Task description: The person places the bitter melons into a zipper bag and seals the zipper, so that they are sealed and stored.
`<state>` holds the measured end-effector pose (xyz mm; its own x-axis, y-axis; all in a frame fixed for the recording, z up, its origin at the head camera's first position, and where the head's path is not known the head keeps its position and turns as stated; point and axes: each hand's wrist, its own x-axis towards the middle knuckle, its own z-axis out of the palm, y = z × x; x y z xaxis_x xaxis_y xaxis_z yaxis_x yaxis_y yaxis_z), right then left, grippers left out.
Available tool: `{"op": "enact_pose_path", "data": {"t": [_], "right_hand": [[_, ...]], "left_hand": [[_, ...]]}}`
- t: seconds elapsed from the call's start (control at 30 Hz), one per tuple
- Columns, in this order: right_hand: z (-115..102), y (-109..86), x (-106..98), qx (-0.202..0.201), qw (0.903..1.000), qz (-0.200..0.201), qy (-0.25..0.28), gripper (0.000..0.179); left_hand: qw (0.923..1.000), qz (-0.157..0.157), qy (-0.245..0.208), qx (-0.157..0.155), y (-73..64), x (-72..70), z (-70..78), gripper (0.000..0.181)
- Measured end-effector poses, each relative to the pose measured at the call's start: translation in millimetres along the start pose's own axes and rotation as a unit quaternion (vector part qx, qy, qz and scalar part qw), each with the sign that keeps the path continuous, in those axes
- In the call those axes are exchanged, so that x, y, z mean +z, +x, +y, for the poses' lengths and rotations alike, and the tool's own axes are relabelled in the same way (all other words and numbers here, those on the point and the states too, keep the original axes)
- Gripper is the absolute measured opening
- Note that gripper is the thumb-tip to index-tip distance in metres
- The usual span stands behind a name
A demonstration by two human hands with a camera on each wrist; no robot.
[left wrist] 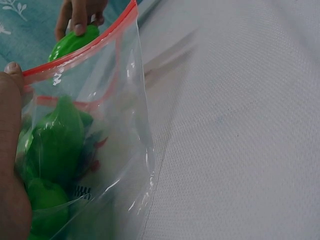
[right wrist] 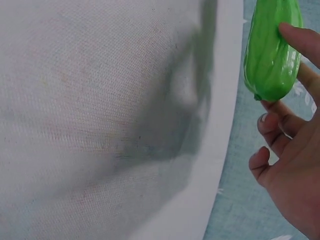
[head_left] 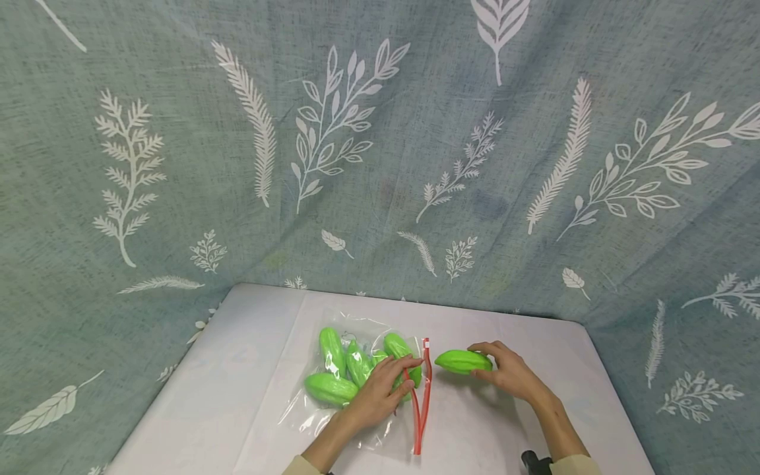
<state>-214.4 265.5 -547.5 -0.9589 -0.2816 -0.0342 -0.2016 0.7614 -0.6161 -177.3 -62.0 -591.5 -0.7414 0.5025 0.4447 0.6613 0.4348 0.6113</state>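
My left hand point(head_left: 380, 392) lies over a clear zip bag point(head_left: 386, 441) and grips its mouth near the red zip strip point(head_left: 427, 382). The two red strips stand apart, leaving the mouth open toward the right. Inside the bag lie several glossy green ridged gourds point(head_left: 330, 389). Just right of the mouth, my right hand point(head_left: 509, 373) holds another green ridged gourd point(head_left: 457, 361) by its rear end, thumb and fingers on opposite sides. Its pointed tip faces the bag. In the left wrist view this gourd shows partly behind the bag's red edge.
Bag and hands are over a table with a white cover point(head_left: 237, 369). A grey-green cloth with white leaf prints point(head_left: 368, 165) hangs behind and at both sides of the table. A dark object point(head_left: 536, 462) sits at the right wrist.
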Motion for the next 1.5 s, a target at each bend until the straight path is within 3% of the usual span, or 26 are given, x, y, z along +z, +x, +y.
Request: {"op": "enact_pose_path", "data": {"t": [0.67, 0.93, 1.5], "right_hand": [[-6.6, -0.4, 2.1, -0.003, 0.9995, -0.023, 0.02, 0.049], [-7.3, -1.1, 4.0, -0.013, 0.9986, -0.04, 0.032, 0.048], [-11.8, -3.2, 8.1, -0.02, 0.9952, -0.08, 0.053, 0.05]], "left_hand": [[0.9999, -0.01, -0.002, -0.011, 0.2, 0.8, -2.1, 0.046], [0.9999, 0.005, 0.014, 0.006, -0.2, 1.5, -2.3, 0.045], [0.9998, 0.007, 0.02, -0.003, -0.3, 1.8, -1.1, 0.046]]}}
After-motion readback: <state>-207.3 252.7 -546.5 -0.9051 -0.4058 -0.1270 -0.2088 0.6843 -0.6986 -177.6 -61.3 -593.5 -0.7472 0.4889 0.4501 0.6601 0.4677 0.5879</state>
